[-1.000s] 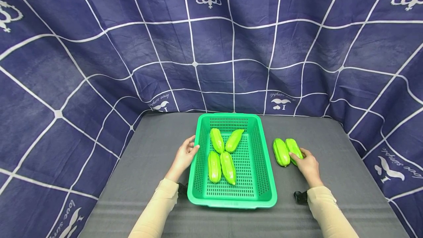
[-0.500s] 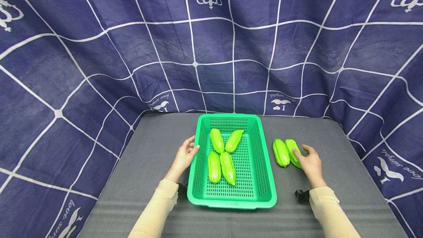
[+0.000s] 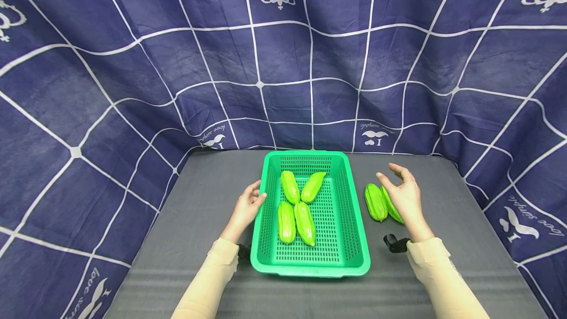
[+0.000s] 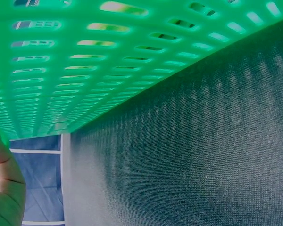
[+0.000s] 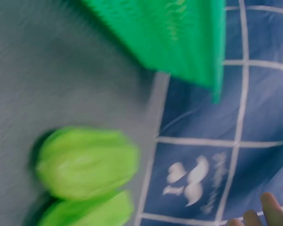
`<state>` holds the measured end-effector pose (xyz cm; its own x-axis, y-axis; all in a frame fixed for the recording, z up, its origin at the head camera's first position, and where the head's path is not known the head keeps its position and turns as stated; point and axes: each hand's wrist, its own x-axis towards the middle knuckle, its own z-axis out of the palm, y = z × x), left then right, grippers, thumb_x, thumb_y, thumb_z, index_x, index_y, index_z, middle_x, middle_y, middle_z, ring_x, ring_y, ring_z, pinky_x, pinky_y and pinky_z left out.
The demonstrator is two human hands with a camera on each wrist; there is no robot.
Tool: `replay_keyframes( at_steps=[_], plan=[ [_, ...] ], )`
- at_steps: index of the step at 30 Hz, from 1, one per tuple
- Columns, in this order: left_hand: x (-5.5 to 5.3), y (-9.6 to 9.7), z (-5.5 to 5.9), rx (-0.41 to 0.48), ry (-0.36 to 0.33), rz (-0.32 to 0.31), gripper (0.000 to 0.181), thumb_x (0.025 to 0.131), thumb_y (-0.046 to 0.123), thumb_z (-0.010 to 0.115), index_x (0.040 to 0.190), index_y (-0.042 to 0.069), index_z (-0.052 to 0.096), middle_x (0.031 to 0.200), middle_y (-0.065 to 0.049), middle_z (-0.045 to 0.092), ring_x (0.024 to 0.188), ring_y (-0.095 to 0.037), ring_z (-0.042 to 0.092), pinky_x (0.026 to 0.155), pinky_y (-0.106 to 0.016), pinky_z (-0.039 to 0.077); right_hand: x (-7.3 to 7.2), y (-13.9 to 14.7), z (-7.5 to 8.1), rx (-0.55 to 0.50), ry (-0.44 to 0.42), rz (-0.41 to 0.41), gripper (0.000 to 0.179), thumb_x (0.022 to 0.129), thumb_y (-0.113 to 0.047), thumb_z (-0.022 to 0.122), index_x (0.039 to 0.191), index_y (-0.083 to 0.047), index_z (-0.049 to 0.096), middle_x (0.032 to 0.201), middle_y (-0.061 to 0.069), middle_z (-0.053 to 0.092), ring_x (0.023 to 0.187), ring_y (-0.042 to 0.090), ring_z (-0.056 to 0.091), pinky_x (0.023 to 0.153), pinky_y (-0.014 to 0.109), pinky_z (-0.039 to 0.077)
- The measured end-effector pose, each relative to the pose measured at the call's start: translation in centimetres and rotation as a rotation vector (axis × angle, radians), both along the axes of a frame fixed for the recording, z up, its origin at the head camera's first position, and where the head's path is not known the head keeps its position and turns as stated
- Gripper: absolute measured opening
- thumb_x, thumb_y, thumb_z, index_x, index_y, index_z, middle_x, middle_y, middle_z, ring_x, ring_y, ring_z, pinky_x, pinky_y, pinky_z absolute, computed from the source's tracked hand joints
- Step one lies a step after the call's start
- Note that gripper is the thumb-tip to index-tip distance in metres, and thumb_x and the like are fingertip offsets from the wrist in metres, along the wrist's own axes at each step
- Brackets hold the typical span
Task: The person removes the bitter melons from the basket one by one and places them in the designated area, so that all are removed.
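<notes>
**Green vegetables [image 3: 376, 203]: four in the basket [image 3: 310, 270], two on the table [image 3: 221, 181]**

Directions are read from the centre of the basket, head view. Inside it lie four vegetables: one between 10 and 11 o'clock, one at 12, one at 8 and one at 7, their inner ends close together. The remaining two lie side by side on the grey table at 3 o'clock, just outside the basket.

Right hand [image 3: 405, 191]: at about 3 o'clock, partly covering the outer vegetable of that pair. It is wide and holding nothing — thumb and forefinger stand clearly parted. In the blurred right wrist view, its fingertips appear at 4 o'clock and the pair between 7 and 8, well apart.

Left hand [image 3: 245, 208]: at 9 o'clock, against the outside of the basket, thumb tip at the rim. Whether it grips the rim or merely touches it — cannot tell. The left wrist view shows the basket's slotted side at 12 o'clock.

Cream sleeves [image 3: 443, 270] cover both forearms. A blue curtain [image 3: 336, 63] with white lines hangs beyond the table at 12 o'clock.
</notes>
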<state>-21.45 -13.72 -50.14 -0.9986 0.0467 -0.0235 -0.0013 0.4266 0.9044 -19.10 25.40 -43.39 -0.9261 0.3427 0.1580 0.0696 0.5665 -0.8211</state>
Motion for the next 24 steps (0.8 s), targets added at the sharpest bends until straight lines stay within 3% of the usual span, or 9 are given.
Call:
replay_keyframes(
  at_steps=[5, 12, 17, 24],
  plan=[
    [0.0, 0.0, 0.0, 0.006, -0.01, 0.005, 0.055, 0.1, 0.018, 0.059, 0.151, 0.007, 0.039, 0.122, -0.02, 0.058, 0.073, -0.015, 0.049, 0.067, -0.031, 0.041, -0.5, -2.0, 1.6, -0.071, 0.064, 0.061, 0.053, 0.094, -0.028, 0.067, 0.138, -0.002, 0.053, 0.141, 0.02, 0.054, 0.135, 0.034, 0.046, 0.11, 0.049, 0.039],
    [0.0, 0.0, -0.2, 0.002, -0.007, -0.002, 0.056, 0.101, 0.019, 0.058, 0.151, 0.005, 0.038, 0.123, -0.021, 0.057, 0.07, -0.015, 0.048, 0.066, -0.031, 0.04, -0.4, -5.0, 3.2, -0.146, 0.077, 0.158, 0.05, 0.094, -0.024, 0.068, 0.136, -0.001, 0.054, 0.139, 0.02, 0.054, 0.131, 0.037, 0.051, 0.11, 0.044, 0.041],
    [-0.1, 0.0, -0.2, 0.006, -0.01, 0.006, 0.056, 0.1, 0.018, 0.059, 0.151, 0.007, 0.039, 0.122, -0.02, 0.058, 0.07, -0.014, 0.048, 0.067, -0.031, 0.04, -0.4, -7.3, 2.9, -0.19, 0.058, 0.235, 0.05, 0.094, -0.023, 0.069, 0.136, -0.001, 0.054, 0.139, 0.018, 0.055, 0.13, 0.034, 0.052, 0.109, 0.043, 0.041],
    [0.0, 0.0, -0.2, 0.006, -0.008, 0.0, 0.056, 0.101, 0.019, 0.059, 0.151, 0.008, 0.038, 0.123, -0.02, 0.058, 0.068, -0.013, 0.046, 0.066, -0.03, 0.04, -0.5, -10.7, 1.3, -0.211, 0.028, 0.306, 0.051, 0.092, -0.021, 0.071, 0.136, -0.004, 0.053, 0.138, 0.016, 0.056, 0.129, 0.032, 0.052, 0.109, 0.047, 0.041]
  ],
)
